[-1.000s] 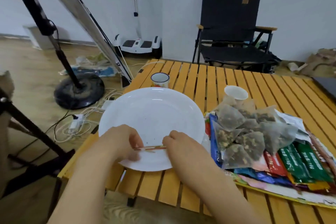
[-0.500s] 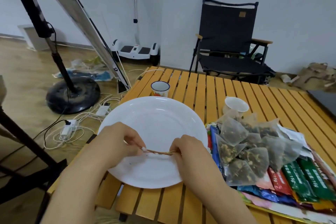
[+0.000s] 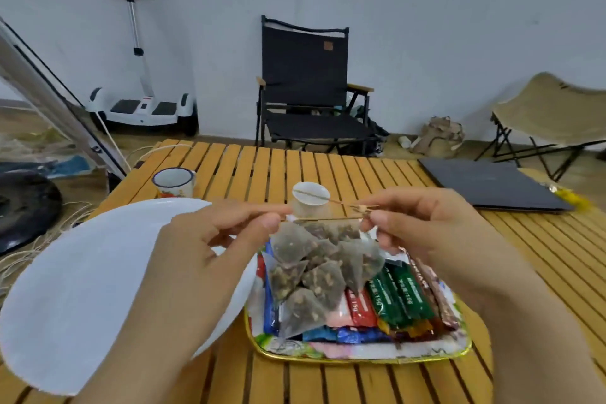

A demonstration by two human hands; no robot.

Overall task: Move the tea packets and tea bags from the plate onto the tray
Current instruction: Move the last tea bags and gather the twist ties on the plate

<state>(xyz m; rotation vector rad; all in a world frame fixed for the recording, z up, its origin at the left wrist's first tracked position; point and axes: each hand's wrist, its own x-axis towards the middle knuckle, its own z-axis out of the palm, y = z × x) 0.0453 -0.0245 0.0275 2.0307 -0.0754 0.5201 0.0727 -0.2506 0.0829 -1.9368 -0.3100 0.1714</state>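
A thin tea packet [image 3: 323, 217], seen edge-on, is pinched at each end between my left hand [image 3: 226, 239] and my right hand [image 3: 423, 226]. It is held level in the air just above the pile on the tray. The gold-rimmed tray [image 3: 360, 356] carries several pyramid tea bags [image 3: 314, 275] on top of green, red and blue stick packets [image 3: 396, 298]. The white plate [image 3: 75, 292] lies to the left of the tray with nothing visible on it; my left forearm covers part of it.
A small white cup [image 3: 311, 198] stands just behind the tray and an enamel mug [image 3: 173, 182] behind the plate. A dark laptop [image 3: 488, 185] lies at the table's right back. A black folding chair [image 3: 305, 92], a tan chair and a scooter stand beyond the slatted table.
Both hands lifted the thin packet off the plate and carried it right, from over the plate to above the tray's pile. The camera also turned right.
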